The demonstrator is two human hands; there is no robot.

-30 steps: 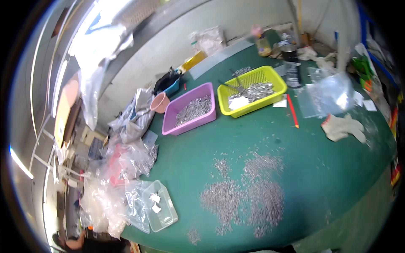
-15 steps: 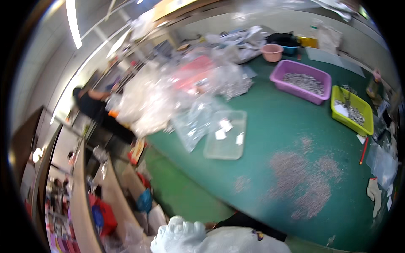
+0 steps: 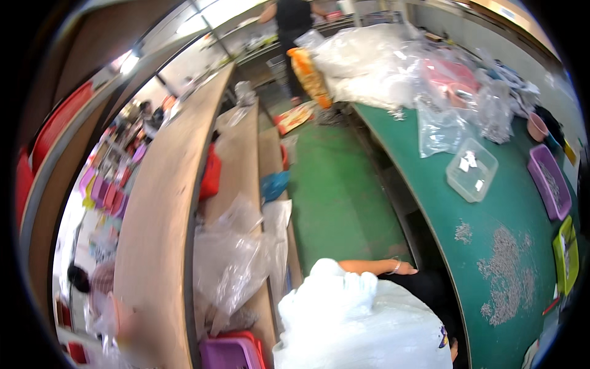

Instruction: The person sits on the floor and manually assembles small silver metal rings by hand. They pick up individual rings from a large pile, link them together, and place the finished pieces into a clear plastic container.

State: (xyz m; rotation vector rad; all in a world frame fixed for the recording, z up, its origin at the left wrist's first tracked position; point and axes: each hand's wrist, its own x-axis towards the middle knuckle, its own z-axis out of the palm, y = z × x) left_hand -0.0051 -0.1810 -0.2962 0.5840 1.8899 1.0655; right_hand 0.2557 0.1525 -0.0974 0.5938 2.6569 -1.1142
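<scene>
At the lower middle, my left hand (image 3: pixel 404 269) lies on the dark trousers of my lap, a bracelet on its wrist. Its fingers are stretched out and hold nothing visible. Of my right hand (image 3: pixel 453 348) only a sliver shows past the edge of my white top (image 3: pixel 369 320); its fingers are hidden. To the right stands a green-topped table (image 3: pixel 430 203) with a spread of small grey metal pieces (image 3: pixel 507 277) and a smaller patch (image 3: pixel 463 232) of them. A clear plastic tray (image 3: pixel 461 184) with a few white pieces sits farther back.
Purple (image 3: pixel 550 206) and lime-green (image 3: pixel 562 270) basins line the table's right side. Clear plastic bags (image 3: pixel 369 55) heap at its far end. Wooden shelving (image 3: pixel 153 215) runs along the left, a green floor (image 3: pixel 344 197) between. Another person (image 3: pixel 294 24) stands at the back.
My view has swung left, so the table has shifted to the right and the shelving fills more of the left. My left hand now shows more fully on my lap.
</scene>
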